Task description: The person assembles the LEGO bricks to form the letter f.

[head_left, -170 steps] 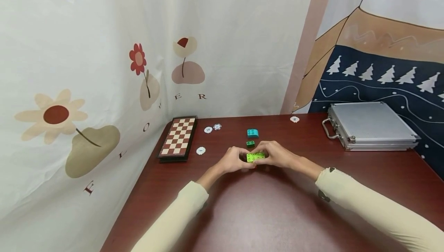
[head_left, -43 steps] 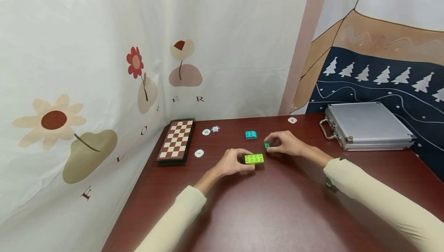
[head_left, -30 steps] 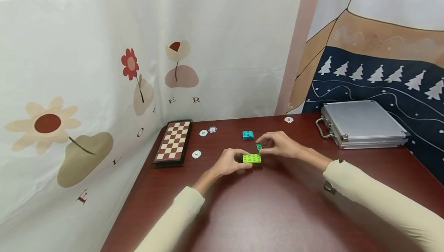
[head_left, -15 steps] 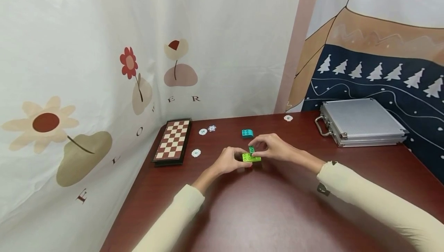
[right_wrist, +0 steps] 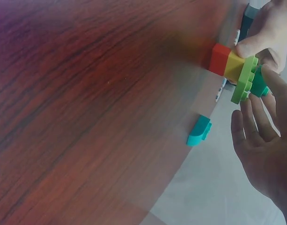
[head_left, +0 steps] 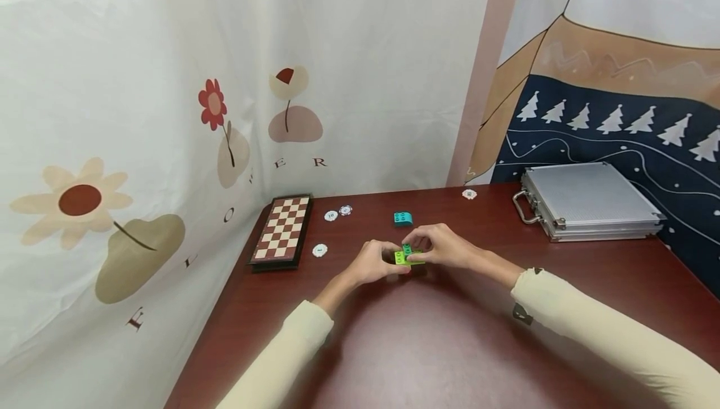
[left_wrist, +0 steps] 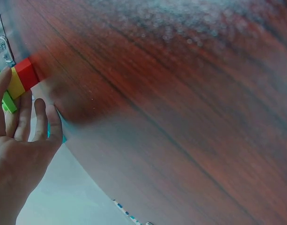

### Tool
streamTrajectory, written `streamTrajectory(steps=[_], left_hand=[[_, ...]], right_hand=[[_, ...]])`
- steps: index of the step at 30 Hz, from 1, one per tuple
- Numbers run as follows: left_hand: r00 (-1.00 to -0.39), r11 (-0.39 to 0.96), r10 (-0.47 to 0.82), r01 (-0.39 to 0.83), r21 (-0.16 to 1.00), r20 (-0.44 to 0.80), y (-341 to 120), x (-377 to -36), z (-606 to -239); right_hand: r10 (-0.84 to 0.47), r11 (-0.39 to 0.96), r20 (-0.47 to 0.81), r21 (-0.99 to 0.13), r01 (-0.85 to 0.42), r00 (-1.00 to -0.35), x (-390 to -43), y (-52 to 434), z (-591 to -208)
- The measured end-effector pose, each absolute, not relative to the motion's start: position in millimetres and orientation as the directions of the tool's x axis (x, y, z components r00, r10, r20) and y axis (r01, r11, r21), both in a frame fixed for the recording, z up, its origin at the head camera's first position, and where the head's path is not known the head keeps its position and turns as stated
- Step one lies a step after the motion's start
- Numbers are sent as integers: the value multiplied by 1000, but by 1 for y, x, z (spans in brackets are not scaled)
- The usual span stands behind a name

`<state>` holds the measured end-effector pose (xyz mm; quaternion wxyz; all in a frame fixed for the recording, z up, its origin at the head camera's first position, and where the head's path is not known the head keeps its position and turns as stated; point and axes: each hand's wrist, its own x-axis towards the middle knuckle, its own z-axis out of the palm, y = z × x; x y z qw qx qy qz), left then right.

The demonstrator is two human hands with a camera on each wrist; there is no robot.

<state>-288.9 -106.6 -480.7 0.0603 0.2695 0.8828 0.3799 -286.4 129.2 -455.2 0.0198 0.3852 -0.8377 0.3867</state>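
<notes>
Steadying the red, yellow and lime-green plastic brick stack [right_wrist: 234, 70], the left hand [head_left: 372, 262] grips it; right hand [head_left: 444, 247] pinches the small dark-green brick [right_wrist: 260, 85] on top.

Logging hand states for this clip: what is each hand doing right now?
Left hand: grips the brick stack from its side.
Right hand: pinches the dark green brick onto the stack's lime plate.

It looked like a staged games corner: printed flower and pine-tree fabric backdrops [head_left: 169, 84] stood beyond the hands, a folded chessboard [head_left: 283, 229] to their left, a ribbed aluminium case [head_left: 587, 199] to their right.
</notes>
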Motion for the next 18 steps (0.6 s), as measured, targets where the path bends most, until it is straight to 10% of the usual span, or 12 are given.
streamTrajectory(steps=[18], left_hand=[[-842, 576, 529, 443, 687, 100, -106, -288, -478]], right_hand=[[-634, 419, 333, -610, -672, -698, -287, 126, -457]])
